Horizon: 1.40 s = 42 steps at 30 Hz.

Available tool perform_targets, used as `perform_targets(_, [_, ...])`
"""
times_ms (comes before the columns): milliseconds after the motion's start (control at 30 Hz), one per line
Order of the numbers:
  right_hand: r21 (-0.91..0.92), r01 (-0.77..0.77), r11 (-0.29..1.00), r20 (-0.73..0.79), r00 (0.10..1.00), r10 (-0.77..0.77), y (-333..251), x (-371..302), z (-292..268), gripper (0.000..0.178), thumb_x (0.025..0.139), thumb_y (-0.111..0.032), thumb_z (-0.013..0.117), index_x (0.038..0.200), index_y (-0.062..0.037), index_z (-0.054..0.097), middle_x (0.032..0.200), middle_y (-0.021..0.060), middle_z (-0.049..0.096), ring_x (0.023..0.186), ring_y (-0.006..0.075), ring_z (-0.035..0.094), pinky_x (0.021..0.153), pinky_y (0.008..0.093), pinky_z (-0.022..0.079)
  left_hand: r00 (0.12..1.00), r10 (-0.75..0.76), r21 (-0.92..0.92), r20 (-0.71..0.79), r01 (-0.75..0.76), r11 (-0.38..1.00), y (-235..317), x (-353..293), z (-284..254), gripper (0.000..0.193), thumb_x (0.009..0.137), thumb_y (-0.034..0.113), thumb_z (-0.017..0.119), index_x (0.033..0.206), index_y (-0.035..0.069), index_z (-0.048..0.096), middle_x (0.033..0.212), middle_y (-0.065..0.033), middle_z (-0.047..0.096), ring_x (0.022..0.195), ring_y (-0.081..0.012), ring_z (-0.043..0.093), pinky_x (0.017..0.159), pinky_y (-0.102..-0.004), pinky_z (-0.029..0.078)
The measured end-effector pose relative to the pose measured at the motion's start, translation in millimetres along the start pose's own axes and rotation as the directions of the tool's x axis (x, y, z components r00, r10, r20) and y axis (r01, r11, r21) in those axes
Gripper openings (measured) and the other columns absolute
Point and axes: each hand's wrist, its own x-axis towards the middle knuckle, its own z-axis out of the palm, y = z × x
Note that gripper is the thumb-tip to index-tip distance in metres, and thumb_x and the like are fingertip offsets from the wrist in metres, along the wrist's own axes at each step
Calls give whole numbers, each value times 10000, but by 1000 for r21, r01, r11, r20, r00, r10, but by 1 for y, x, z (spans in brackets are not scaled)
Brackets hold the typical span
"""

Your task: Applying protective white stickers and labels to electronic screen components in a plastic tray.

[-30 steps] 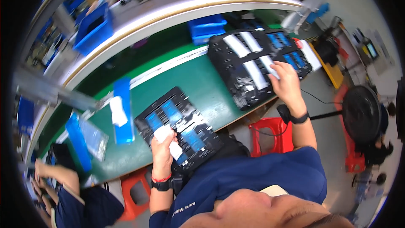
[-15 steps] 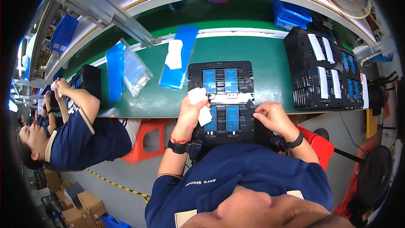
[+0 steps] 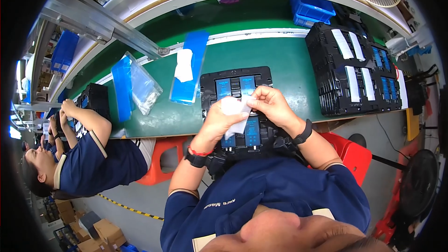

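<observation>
Over a black plastic tray (image 3: 207,82), my left hand (image 3: 215,120) holds a small bunch of white paper slips (image 3: 232,106). The thumb and fingers of my right hand (image 3: 275,106) pinch the upper right corner of a slip. That slip hangs between both hands, angled down to the left. Flat blue rectangular packs, which look like batteries (image 3: 247,83), lie in the tray's pockets. The hands and paper cover the tray's middle and part of the packs. The tray rests at the near edge of a green table (image 3: 284,65).
Stacked black trays (image 3: 317,74) with white strips and blue packs stand at the right. Left of my tray lie a blue sheet with white paper (image 3: 184,65) and clear plastic bags (image 3: 143,86). A co-worker (image 3: 93,158) sits at the left. Blue bins (image 3: 312,9) stand behind.
My right hand has moved left and up from the tray's right edge to pinch a slip. My left hand still holds the slips. The whole view has shifted slightly.
</observation>
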Motion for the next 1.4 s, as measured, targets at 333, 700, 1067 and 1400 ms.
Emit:
perform_targets(333, [-401, -54, 915, 119, 987, 111, 2, 8, -26, 77, 830, -41, 631, 795, -16, 567, 660, 7, 594, 608, 62, 560, 557, 221, 453, 806, 299, 796, 510, -575, 190, 36, 85, -16, 360, 668, -32, 582, 1002, 82, 651, 889, -127, 620, 855, -328, 606, 753, -398, 490])
perform_targets(700, [-554, 7, 832, 99, 993, 58, -14, -3, -41, 84, 789, -53, 657, 781, -28, 577, 641, 12, 586, 595, 70, 536, 547, 243, 438, 873, -118, 877, 473, -479, -25, 51, 115, 18, 457, 674, 22, 621, 1113, 145, 596, 1016, -156, 533, 860, -352, 587, 741, -427, 482])
perform_targets(1067, [-510, -39, 859, 88, 991, 97, -11, -2, -40, 104, 783, -65, 685, 758, -45, 586, 624, -29, 544, 580, 39, 489, 530, 213, 407, 771, -148, 776, 619, -571, 267, 57, 136, -26, 226, 697, 77, 721, 903, 58, 631, 936, -104, 594, 944, -300, 574, 810, -364, 454])
perform_targets(1400, [-862, 208, 462, 124, 971, -206, -28, 31, -55, 122, 690, -152, 727, 717, -67, 643, 694, 52, 585, 751, 228, 562, 755, 344, 422, 956, 164, 405, 242, -253, 879, 65, 96, -59, 159, 803, 65, 676, 957, 29, 656, 907, -13, 653, 859, -99, 585, 789, -245, 466])
